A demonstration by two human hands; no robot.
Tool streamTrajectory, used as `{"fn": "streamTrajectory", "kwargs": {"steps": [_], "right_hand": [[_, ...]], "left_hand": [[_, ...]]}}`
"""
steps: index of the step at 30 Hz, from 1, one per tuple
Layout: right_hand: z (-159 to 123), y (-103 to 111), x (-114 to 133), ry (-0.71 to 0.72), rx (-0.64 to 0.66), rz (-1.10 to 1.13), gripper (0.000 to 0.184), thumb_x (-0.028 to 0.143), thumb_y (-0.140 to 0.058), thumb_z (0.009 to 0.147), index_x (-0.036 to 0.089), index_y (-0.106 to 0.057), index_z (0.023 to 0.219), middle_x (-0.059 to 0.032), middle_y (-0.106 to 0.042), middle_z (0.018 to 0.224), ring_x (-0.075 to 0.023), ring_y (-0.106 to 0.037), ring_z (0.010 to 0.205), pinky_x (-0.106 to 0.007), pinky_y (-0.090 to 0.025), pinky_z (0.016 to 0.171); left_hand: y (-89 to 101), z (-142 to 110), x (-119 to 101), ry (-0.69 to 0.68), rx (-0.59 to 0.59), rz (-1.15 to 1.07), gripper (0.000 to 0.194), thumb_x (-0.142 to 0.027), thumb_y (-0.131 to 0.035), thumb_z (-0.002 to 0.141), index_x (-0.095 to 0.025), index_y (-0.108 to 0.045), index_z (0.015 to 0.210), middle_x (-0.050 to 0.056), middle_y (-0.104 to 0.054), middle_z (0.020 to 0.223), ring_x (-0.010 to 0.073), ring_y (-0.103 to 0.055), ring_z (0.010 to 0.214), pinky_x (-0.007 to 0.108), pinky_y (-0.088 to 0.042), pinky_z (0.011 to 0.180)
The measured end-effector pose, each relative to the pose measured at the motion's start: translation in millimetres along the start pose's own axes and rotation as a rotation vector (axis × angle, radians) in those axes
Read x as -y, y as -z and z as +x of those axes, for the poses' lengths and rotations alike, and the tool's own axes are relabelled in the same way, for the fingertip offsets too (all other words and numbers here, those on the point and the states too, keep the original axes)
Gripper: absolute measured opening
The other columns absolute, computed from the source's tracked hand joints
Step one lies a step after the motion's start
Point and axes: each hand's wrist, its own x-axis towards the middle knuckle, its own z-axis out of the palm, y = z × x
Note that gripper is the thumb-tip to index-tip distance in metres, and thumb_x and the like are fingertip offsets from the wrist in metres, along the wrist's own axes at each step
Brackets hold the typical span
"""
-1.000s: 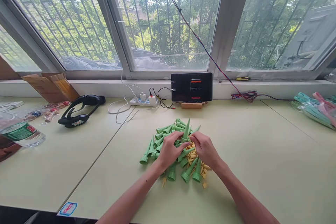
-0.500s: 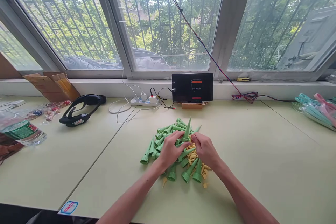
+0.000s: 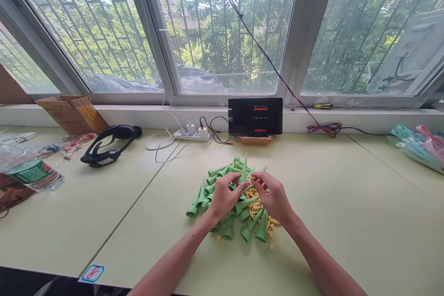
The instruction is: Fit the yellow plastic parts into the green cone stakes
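My left hand (image 3: 225, 194) is closed around the base of a green plastic watering spike (image 3: 244, 169), its point upward. Close beside it, my right hand (image 3: 275, 194) pinches a small yellow plastic plug (image 3: 251, 178) at the side of that spike. Whether the two pieces touch, I cannot tell. Under and around both hands lies a pile of similar green spikes (image 3: 227, 231), some partly hidden by my left hand. Loose yellow plugs (image 3: 255, 208) are heaped between the spikes below my right hand, with a few strays nearer the front.
Behind the pile stands a tablet (image 3: 239, 118) showing a timer. A white power strip (image 3: 192, 135) with cables is left of it. On the left are a black headset (image 3: 104, 159) and a water bottle (image 3: 31, 171); plastic bags (image 3: 416, 145) lie far right.
The held spike has come slightly left and more upright. My right hand's fingers have shifted, and a yellow plug now shows at their tips beside the spike.
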Motion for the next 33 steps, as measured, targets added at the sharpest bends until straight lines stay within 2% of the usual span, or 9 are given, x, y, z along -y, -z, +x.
{"fn": "streamTrajectory", "kwargs": {"steps": [8,14,33], "right_hand": [[-0.4,-0.6,-7.8,0.018,-0.019,0.024,0.016,0.022,-0.050,0.095,0.019,-0.066,0.097,-0.0061,-0.069,0.088,-0.0184,-0.063,0.076,-0.029,-0.050,0.068],[-1.2,0.0,-11.2,0.013,0.015,-0.010,0.014,0.020,-0.050,0.095,0.018,-0.063,0.090,-0.0044,-0.067,0.081,-0.0168,-0.060,0.070,-0.028,-0.047,0.065],[-4.5,-0.9,-15.1,0.017,0.044,-0.127,0.017,0.022,-0.043,0.097,0.018,-0.059,0.092,-0.0044,-0.065,0.080,-0.0161,-0.056,0.068,-0.027,-0.043,0.063]], "left_hand": [[-2.2,-0.9,2.3,-0.036,-0.029,0.017,0.031,-0.046,-0.065,0.083,-0.016,-0.068,0.088,0.002,-0.065,0.073,0.0167,-0.060,0.068,0.029,-0.047,0.068],[-3.0,-2.5,6.9,-0.034,-0.008,0.006,0.030,-0.044,-0.067,0.082,-0.015,-0.067,0.092,0.003,-0.067,0.077,0.0177,-0.062,0.072,0.030,-0.048,0.073],[-2.6,-5.2,8.0,-0.099,-0.002,0.031,0.030,-0.043,-0.070,0.081,-0.016,-0.067,0.094,0.005,-0.071,0.087,0.0198,-0.065,0.079,0.032,-0.051,0.075]]}}
